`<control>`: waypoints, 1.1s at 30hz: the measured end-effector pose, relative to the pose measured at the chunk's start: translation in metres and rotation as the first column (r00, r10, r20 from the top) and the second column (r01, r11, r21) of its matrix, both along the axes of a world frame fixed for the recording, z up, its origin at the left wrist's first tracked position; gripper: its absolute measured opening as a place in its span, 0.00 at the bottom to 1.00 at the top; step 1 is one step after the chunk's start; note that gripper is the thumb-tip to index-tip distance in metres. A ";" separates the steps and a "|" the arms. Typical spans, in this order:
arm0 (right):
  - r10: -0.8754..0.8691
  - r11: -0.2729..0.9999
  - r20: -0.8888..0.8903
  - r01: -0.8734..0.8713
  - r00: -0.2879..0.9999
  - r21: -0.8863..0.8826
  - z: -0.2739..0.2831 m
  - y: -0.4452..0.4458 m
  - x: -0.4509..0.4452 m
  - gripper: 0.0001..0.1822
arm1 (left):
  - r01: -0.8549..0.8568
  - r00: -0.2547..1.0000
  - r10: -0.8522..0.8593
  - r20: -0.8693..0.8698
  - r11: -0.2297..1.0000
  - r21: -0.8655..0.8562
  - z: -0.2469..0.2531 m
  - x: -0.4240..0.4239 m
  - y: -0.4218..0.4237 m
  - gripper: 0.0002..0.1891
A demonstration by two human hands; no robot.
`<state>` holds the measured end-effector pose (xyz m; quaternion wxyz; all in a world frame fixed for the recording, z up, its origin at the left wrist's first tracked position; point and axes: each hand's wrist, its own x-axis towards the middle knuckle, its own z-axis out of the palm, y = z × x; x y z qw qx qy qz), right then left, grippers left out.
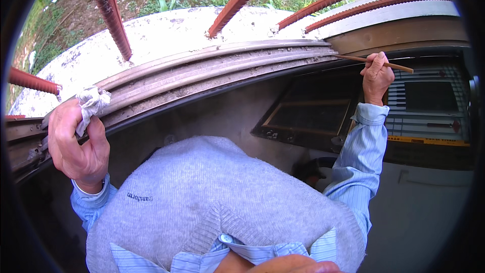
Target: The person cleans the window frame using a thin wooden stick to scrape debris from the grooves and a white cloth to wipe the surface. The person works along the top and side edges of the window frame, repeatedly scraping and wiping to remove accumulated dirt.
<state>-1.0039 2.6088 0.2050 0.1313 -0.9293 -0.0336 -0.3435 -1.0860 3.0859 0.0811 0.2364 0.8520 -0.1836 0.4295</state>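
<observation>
Between the thumb and fingers of my left hand [77, 146] is a crumpled white tissue or thin cloth [94, 101]. That hand is at the left part of a sliding window track [212, 62], whose grooves hold grey dirt. My right hand [377, 76] grips a thin brown wooden stick [399, 68], possibly a chopstick. The narrow end of the stick points left and reaches the right end of the track, beside the brown window frame [398, 34]. Whether its tip touches the groove is hard to tell.
Rusty red ribbed bars [242, 2] rise from the white outer sill [170, 26], with grass and soil beyond. Below the track on the right are a dark framed panel [307, 113] and a patterned panel with a yellow strip [428, 141]. A pale surface [428, 197] lies lower right.
</observation>
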 end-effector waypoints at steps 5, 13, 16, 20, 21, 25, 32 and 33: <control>-0.025 0.974 0.018 0.021 1.000 0.227 -0.015 -0.019 -0.010 0.22 | -0.014 1.000 0.014 -0.001 1.000 0.007 0.001 0.000 0.000 0.11; 0.033 0.988 0.025 -0.036 0.999 0.152 0.026 -0.006 -0.007 0.22 | -0.053 0.999 0.054 -0.007 0.998 0.034 0.000 -0.002 -0.001 0.12; 0.050 0.987 -0.039 -0.043 0.998 0.154 0.014 -0.016 0.018 0.20 | -0.063 0.998 0.062 0.014 0.997 0.036 -0.001 -0.001 -0.001 0.11; 0.163 0.980 -0.118 -0.147 0.980 0.133 -0.017 -0.009 0.024 0.20 | -0.051 0.999 0.051 0.007 0.999 0.011 -0.001 0.001 -0.003 0.12; 0.207 0.955 -0.117 -0.175 0.971 0.238 -0.008 -0.001 0.019 0.20 | -0.050 0.999 0.050 0.004 0.999 0.018 0.002 0.002 -0.003 0.12; 0.042 0.997 -0.096 -0.037 0.995 0.062 -0.008 0.005 0.027 0.22 | -0.076 0.997 0.075 0.012 0.997 0.029 0.000 0.000 -0.003 0.12; 0.367 0.917 -0.150 -0.331 0.918 0.223 0.006 0.045 0.006 0.21 | -0.081 0.997 0.081 0.018 0.997 0.021 0.000 0.000 -0.004 0.12; 0.348 0.925 -0.107 -0.322 0.932 0.202 0.016 0.042 0.004 0.21 | -0.077 0.997 0.076 0.019 0.997 0.014 0.000 -0.001 -0.003 0.12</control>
